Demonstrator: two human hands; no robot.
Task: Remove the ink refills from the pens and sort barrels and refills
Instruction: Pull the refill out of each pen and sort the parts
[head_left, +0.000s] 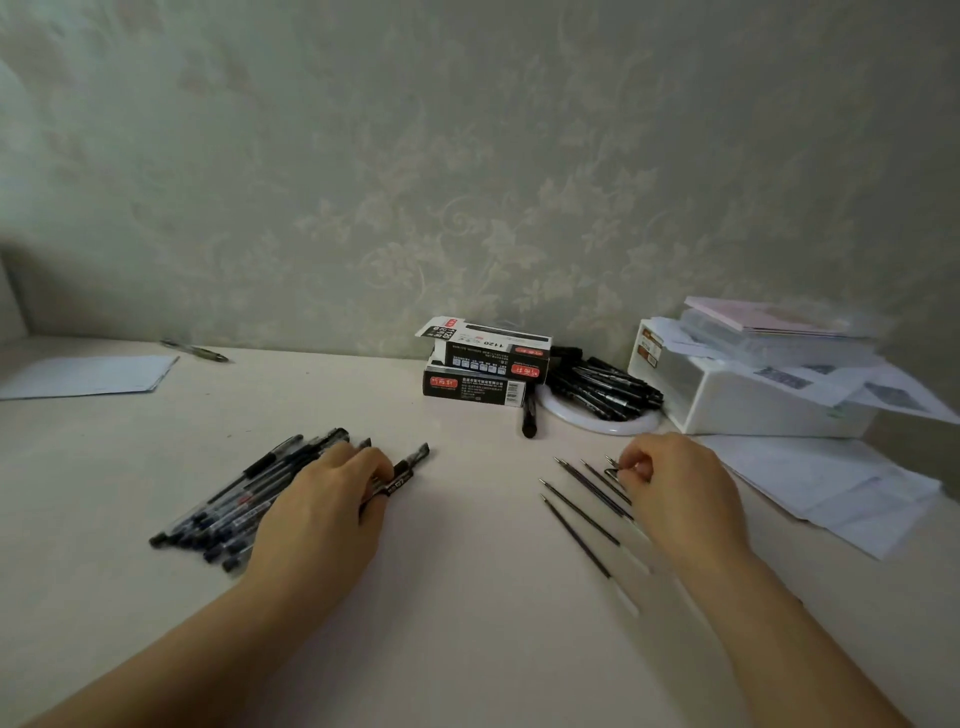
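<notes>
pale grey-green wallpaper (467, 156) with faint leaf-and-vine pattern fills upper frame. cream counter (467, 597) butts against wall. side wall (10, 301) meets it at far left corner. light soft, dim, shadows weak.

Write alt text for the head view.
A person's left hand grips a pen beside a pile of pens, while the right hand pinches one of several ink refills laid on a pale table.

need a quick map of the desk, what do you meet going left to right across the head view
sheet of paper → pile of pens → left hand → stacked pen boxes → loose refills → right hand → white storage box
</notes>
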